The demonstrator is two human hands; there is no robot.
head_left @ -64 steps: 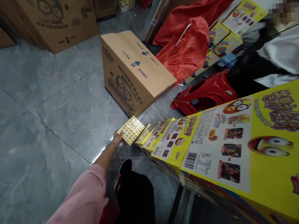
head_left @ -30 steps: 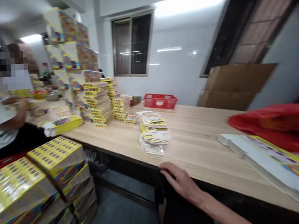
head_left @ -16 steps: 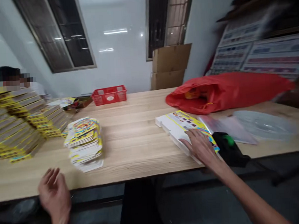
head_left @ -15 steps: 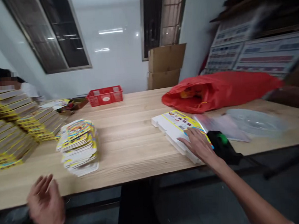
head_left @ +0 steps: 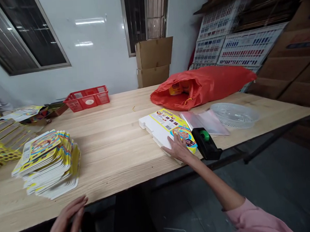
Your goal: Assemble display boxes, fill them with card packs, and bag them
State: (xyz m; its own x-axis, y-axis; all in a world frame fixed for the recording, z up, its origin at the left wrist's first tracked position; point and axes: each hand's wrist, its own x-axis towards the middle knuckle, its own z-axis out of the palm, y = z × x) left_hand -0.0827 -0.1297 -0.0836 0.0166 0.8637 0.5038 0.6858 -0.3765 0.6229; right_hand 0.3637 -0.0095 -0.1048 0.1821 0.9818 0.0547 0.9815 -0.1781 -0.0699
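Note:
My right hand (head_left: 178, 149) lies with spread fingers on the flat printed cardboard box blanks (head_left: 157, 130), touching their yellow and blue printed part. A black tape dispenser (head_left: 208, 146) with a green hub stands just right of them at the table edge. My left hand (head_left: 65, 224) hangs in front of the table's near edge, its fingers stretched out and nothing seen in it. Closest to it is a tall, uneven stack of folded printed cartons (head_left: 49, 161) on the left of the table.
Behind the blanks lies an open red sack (head_left: 211, 86) with yellow packs inside. Clear plastic bags (head_left: 205, 121) and a translucent round basket (head_left: 235, 114) sit to the right. A red plastic basket (head_left: 88, 100) stands at the back, with yellow cartons (head_left: 6, 137) piled far left.
The view has swung right, so things appear farther left. My left hand has turned, its fingers now pointing right. My right hand stays on the box blanks.

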